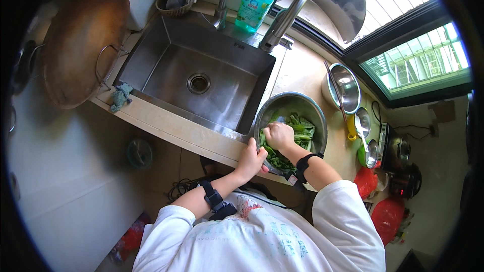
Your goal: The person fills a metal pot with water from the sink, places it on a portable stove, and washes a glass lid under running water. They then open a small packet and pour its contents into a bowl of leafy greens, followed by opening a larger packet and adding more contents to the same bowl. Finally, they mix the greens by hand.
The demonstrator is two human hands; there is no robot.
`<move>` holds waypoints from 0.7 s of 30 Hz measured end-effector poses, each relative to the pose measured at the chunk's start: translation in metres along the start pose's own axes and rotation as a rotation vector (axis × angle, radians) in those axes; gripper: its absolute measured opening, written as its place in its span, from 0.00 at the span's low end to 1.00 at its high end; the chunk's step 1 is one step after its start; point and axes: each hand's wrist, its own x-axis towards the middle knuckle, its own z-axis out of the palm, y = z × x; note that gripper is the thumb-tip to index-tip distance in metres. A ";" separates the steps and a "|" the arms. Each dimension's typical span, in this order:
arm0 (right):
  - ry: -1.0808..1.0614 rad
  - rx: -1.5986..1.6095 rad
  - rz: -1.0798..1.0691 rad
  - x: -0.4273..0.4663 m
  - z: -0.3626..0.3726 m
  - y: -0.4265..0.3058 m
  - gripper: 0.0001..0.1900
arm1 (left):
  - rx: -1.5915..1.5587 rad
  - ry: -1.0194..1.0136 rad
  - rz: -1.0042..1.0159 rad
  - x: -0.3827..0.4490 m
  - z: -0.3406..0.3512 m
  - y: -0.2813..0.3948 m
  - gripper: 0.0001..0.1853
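Note:
A large metal basin [322, 121] stands on the counter to the right of the sink, with leafy greens [302, 130] inside it. My left hand [251, 161] grips the basin's near left rim, thumb pointing up along the edge. Inside the basin, my right hand [279, 136] is curled in a fist around some of the greens. Its fingertips are hidden among the leaves.
Left of the basin lies a stainless steel sink [223, 79] with a faucet [285, 19] and a soap pump bottle [255, 3]. A steel bowl [348, 87] with chopsticks [334, 90], a yellow cup [352, 128] and a green bowl [366, 155] stand right. A wok [85, 45] leans left.

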 end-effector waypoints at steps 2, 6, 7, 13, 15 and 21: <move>-0.080 0.007 0.144 0.002 -0.008 -0.006 0.15 | -0.066 0.032 0.052 0.000 0.001 0.000 0.10; 0.295 0.095 0.055 -0.014 -0.035 0.011 0.15 | -0.075 0.011 0.039 0.001 0.002 -0.002 0.10; 0.316 -0.072 0.061 -0.017 -0.044 0.022 0.19 | -0.084 -0.001 0.026 0.001 0.001 -0.003 0.10; 0.180 0.121 0.460 0.004 -0.032 0.032 0.36 | -0.101 -0.026 0.013 0.002 0.000 -0.007 0.10; 0.125 0.229 0.446 0.012 -0.029 0.024 0.37 | -0.078 -0.019 0.031 0.003 0.000 -0.008 0.10; 0.045 -0.062 -0.294 -0.016 -0.047 -0.001 0.25 | -0.063 -0.004 0.028 0.003 0.000 -0.008 0.10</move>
